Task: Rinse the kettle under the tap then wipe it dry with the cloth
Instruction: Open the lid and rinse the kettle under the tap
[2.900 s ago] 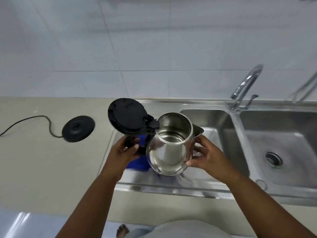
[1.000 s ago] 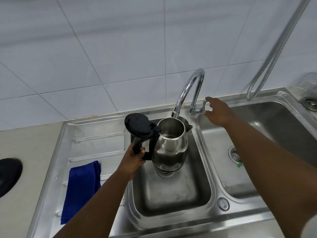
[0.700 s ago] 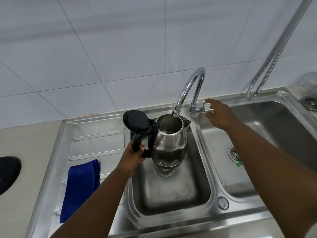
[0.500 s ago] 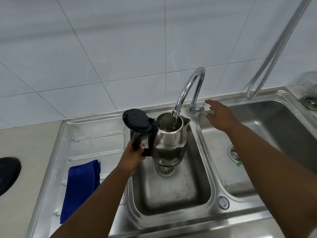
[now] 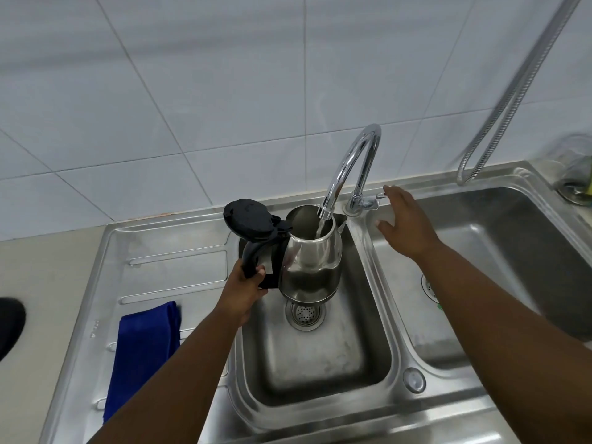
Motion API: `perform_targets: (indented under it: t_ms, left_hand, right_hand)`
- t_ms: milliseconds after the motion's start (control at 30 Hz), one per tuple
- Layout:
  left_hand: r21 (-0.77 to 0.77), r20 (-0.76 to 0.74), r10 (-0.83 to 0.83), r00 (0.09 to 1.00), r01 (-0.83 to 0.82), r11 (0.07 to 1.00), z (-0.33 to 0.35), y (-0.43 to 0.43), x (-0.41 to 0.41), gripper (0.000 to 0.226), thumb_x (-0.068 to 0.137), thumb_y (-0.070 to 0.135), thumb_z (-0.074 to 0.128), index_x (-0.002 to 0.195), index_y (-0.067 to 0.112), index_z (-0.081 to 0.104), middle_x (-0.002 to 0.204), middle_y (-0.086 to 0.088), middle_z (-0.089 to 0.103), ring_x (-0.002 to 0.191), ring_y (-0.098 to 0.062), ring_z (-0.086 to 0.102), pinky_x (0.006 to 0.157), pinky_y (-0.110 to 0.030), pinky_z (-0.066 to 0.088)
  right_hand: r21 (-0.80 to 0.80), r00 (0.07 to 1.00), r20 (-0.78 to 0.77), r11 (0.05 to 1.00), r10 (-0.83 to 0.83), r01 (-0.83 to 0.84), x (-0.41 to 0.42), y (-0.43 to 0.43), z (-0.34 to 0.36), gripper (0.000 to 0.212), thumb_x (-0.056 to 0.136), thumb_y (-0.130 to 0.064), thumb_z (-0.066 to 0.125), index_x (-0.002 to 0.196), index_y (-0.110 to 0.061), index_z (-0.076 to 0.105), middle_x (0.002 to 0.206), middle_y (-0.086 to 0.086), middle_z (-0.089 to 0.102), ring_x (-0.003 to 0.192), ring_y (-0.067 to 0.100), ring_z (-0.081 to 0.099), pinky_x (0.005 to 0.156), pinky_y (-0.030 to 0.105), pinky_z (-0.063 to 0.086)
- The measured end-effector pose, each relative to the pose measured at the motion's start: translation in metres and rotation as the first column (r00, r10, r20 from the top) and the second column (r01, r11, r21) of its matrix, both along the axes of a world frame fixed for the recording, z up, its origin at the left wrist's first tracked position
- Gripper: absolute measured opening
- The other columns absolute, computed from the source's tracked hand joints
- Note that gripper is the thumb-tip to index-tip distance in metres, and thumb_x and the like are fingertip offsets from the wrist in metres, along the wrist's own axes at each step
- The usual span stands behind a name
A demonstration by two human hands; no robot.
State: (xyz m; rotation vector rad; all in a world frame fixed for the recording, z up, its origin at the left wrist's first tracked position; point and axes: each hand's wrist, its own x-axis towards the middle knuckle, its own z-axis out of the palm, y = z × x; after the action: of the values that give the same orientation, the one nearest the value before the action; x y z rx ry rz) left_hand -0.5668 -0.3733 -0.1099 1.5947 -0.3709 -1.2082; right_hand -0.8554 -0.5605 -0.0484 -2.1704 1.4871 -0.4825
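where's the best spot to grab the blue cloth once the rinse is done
Pinch the blue cloth at its far end, coming down from above: it lies flat on the drainboard, so nothing slips under it. The right hand holds nothing; the left hand grips the kettle handle.

The kettle [image 5: 312, 267] has a shiny silver body with a black lid [image 5: 248, 219] and black handle [image 5: 251, 256]. The cloth [image 5: 144, 350] is plain deep blue. The tap [image 5: 355, 155] is bright chrome, the sink [image 5: 179, 270] dull silver-grey. The wall tiles [image 5: 224, 91] are white with thin grey grid lines; the counter [image 5: 41, 283] is beige.
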Motion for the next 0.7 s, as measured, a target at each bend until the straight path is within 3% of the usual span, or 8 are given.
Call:
perform_targets:
  t_ms: [133,167,233,300,367,467,700]
  left_hand:
    - [0.0,0.005,-0.003,1.0,0.003,1.0,-0.001,-0.004,0.002,0.031,0.095,0.004,0.06,0.124,0.01,0.052,0.105,-0.001,0.063,0.12,-0.033,0.059,0.099,-0.053,0.05]
    - [0.001,0.004,-0.001,1.0,0.001,1.0,-0.001,-0.005,0.002,0.03,0.095,0.004,0.06,0.124,0.01,0.052,0.106,-0.001,0.063,0.12,-0.033,0.059,0.1,-0.054,0.05]
    - [0.004,0.007,0.001,1.0,-0.001,1.0,-0.002,-0.006,0.002,0.031,0.095,0.005,0.06,0.125,0.01,0.053,0.108,-0.002,0.064,0.12,-0.033,0.06,0.1,-0.054,0.05]
    - [0.006,0.005,0.001,1.0,-0.001,1.0,-0.003,-0.005,0.003,0.033,0.095,0.005,0.06,0.127,0.01,0.052,0.109,-0.002,0.064,0.12,-0.033,0.059,0.102,-0.056,0.049]
    - [0.006,-0.006,-0.001,1.0,0.001,1.0,-0.003,-0.004,0.004,0.032,0.096,0.004,0.059,0.126,0.01,0.052,0.106,-0.002,0.063,0.12,-0.033,0.059,0.102,-0.056,0.048]
    - [0.004,-0.015,-0.012,1.0,0.012,1.0,-0.004,-0.003,0.006,0.029,0.095,0.002,0.059,0.123,0.011,0.053,0.107,-0.005,0.062,0.12,-0.035,0.058,0.102,-0.055,0.048]
    - [0.008,-0.02,-0.02,1.0,0.021,1.0,-0.003,-0.004,0.007,0.029,0.095,0.003,0.059,0.122,0.012,0.053,0.108,-0.004,0.064,0.122,-0.035,0.058,0.101,-0.055,0.049]
  right_hand:
    - [-0.262,0.971,0.194,0.947,-0.137,0.186,0.011,0.032,-0.003,0.047,0.084,-0.004,0.065,0.13,-0.005,0.056,0.128,0.018,0.056,0.121,0.034,0.051,0.104,0.031,0.037]
    - [-0.234,0.961,0.241,0.953,-0.132,0.19,0.014,0.038,-0.006,0.041,0.084,-0.003,0.066,0.124,-0.004,0.06,0.119,0.017,0.061,0.113,0.033,0.056,0.101,0.031,0.041]
    - [0.068,0.923,0.351,0.988,-0.156,0.141,0.021,0.049,-0.007,0.036,0.084,-0.002,0.07,0.119,-0.008,0.064,0.105,0.009,0.068,0.098,0.027,0.065,0.098,0.039,0.051]
    - [0.429,0.911,0.389,0.902,-0.14,-0.044,0.027,0.06,-0.006,0.05,0.084,0.0,0.071,0.129,-0.017,0.06,0.112,0.003,0.068,0.105,0.019,0.066,0.101,0.042,0.052]
    - [0.572,0.888,0.454,0.788,-0.072,-0.228,0.031,0.068,-0.008,0.066,0.084,0.01,0.067,0.138,-0.025,0.049,0.121,-0.004,0.065,0.113,0.007,0.065,0.098,0.028,0.052]
    - [0.581,0.86,0.508,0.758,-0.055,-0.295,0.034,0.073,-0.014,0.073,0.085,0.016,0.063,0.133,-0.035,0.042,0.117,-0.019,0.063,0.101,-0.013,0.065,0.085,0.011,0.052]
    - [0.529,0.846,0.526,0.813,-0.09,-0.243,0.035,0.072,-0.013,0.063,0.086,0.007,0.069,0.129,-0.035,0.05,0.115,-0.015,0.065,0.096,-0.008,0.067,0.081,0.012,0.052]
